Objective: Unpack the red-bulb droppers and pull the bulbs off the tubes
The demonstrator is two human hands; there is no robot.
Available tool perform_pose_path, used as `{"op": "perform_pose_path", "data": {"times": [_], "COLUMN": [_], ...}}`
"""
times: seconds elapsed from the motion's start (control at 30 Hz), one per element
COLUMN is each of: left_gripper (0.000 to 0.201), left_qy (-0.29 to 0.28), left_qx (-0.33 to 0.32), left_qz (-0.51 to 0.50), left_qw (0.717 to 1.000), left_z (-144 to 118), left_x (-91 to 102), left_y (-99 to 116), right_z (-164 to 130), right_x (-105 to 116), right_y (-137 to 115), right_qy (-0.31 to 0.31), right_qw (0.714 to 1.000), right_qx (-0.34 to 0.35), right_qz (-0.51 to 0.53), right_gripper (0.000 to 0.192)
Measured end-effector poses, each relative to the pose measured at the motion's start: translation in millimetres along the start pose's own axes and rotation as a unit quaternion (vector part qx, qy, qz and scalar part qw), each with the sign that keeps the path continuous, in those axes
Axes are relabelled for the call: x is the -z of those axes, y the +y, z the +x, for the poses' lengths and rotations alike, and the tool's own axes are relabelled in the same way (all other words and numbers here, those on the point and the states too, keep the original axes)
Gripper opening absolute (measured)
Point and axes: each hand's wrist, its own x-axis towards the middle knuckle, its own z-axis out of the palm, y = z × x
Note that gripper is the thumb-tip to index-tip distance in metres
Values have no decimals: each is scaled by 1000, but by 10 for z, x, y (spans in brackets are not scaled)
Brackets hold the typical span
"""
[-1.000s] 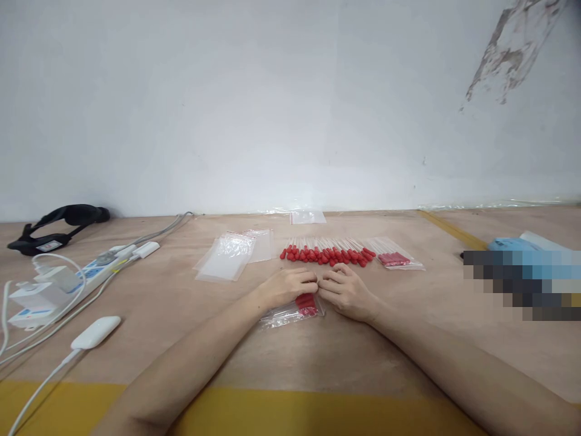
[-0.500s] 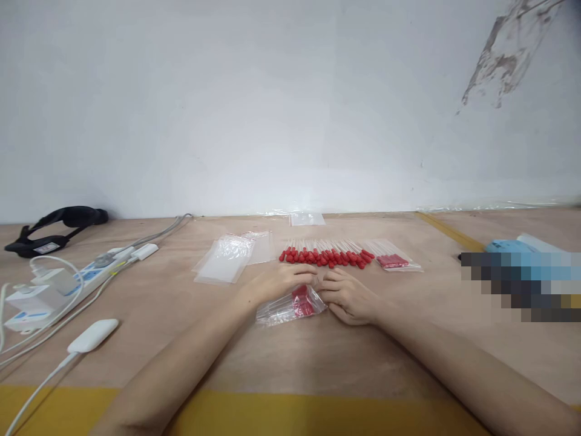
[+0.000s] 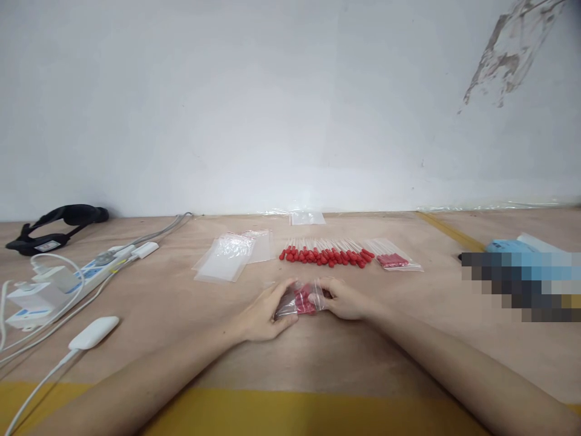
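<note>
Between my hands is a clear plastic bag (image 3: 305, 298) with red-tipped white sticks inside. My left hand (image 3: 267, 313) curls round the bag's left side, thumb below and fingers above. On the right edge, my right hand (image 3: 344, 299) pinches the plastic between thumb and fingers. Just beyond lies a row of loose red-tipped sticks (image 3: 324, 254), red ends toward me. A filled clear bag (image 3: 394, 260) of the same sticks lies flat at the row's right end. Left of the row rests a stack of flat clear bags (image 3: 227, 257).
A power strip (image 3: 97, 271) with plugged-in chargers and cables stands at the left, a white corded device (image 3: 94, 333) nearer me. A black strap-like object (image 3: 57, 229) lies behind. Another flat bag (image 3: 307, 218) is by the wall. At right is a light-blue object (image 3: 511, 246), partly pixelated.
My left hand has shifted down and round the bag's left side, which now lies in its grasp. My right hand still grips the right edge, slightly turned.
</note>
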Motion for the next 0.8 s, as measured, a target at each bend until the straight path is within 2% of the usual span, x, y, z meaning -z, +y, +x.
{"op": "perform_pose_path", "data": {"times": [0.1, 0.27, 0.4, 0.47, 0.6, 0.7, 0.8], "left_gripper": [59, 53, 50, 47, 44, 46, 46], "left_qy": [20, 46, 42, 43, 26, 14, -3], "left_qx": [11, 26, -1, -15, -23, -8, 2], "left_qz": [-22, -46, -70, -69, -41, -22, -9], "left_qw": [1000, 998, 997, 997, 999, 1000, 1000], "left_z": [-22, 39, 62, 68, 69, 61, 58], "left_x": [-51, -77, -72, -68, -59, -59, -61], "left_y": [-45, -84, -90, -92, -104, -121, -132], "right_z": [11, -26, -20, 0, 26, 17, -2], "right_x": [0, 12, 5, -12, -35, -12, 46], "right_y": [15, -13, -84, -101, -111, -110, -81], "right_qy": [-18, 18, -18, -17, 32, 39, 29], "right_qw": [1000, 999, 999, 1000, 991, 990, 997], "right_qx": [16, -6, 5, 25, 62, 72, 39], "right_qz": [-18, 28, 39, -2, -115, -118, -66], "right_gripper": [25, 36, 49, 46, 27, 22, 23]}}
